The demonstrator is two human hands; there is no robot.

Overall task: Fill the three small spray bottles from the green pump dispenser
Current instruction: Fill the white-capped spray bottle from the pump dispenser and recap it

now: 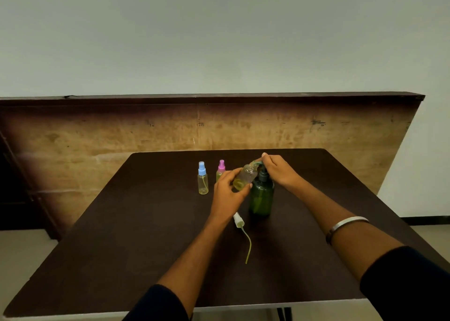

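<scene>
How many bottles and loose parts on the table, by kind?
Small spray bottles: 3: blue-capped, pink-capped, and an uncapped one held tilted in the left hand.
Green pump dispensers: 1, right hand on its pump.
Loose white spray tops with tube: 1.
Total: 5

Both arms reach forward, sleeves pushed up. The left hand (227,186) curls its fingers and thumb in a grip; the right hand (277,171) bends down at the wrist, fingertips pressing.
</scene>
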